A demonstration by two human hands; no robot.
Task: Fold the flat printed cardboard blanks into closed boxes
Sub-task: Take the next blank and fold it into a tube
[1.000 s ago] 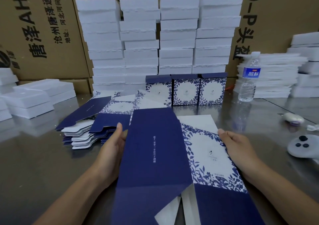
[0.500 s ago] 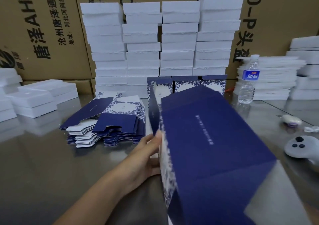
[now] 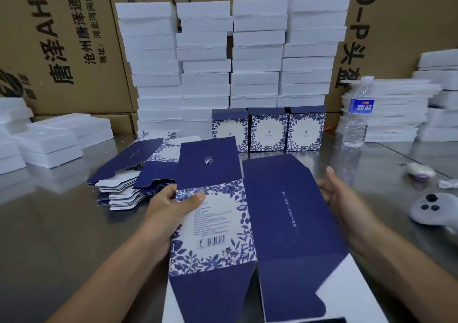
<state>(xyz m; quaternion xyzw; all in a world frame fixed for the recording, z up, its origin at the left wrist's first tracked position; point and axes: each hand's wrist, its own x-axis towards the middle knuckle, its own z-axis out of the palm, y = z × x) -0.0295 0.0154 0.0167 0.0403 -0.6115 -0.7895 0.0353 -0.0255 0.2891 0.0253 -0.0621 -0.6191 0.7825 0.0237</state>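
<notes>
A blue and white printed cardboard blank (image 3: 247, 218) is held above the steel table in front of me, its barcode panel on the left and a plain navy panel on the right. My left hand (image 3: 171, 208) grips its left edge, thumb on the floral panel. My right hand (image 3: 344, 198) rests against the right edge of the navy panel, fingers partly spread. A stack of flat blanks (image 3: 128, 174) lies to the left behind my left hand. Three folded boxes (image 3: 269, 130) stand in a row further back.
White foam blocks (image 3: 233, 57) are piled behind the boxes, with more foam at left (image 3: 49, 141) and right (image 3: 391, 109). A water bottle (image 3: 358, 114) stands at the right. A white controller (image 3: 432, 207) and a small white object (image 3: 420, 170) lie on the table at right. Brown cartons form the back wall.
The blank has been turned over: first it showed the floral front, then it swung up, and now its barcode panel faces me. My right hand has come back into view on its right edge.
</notes>
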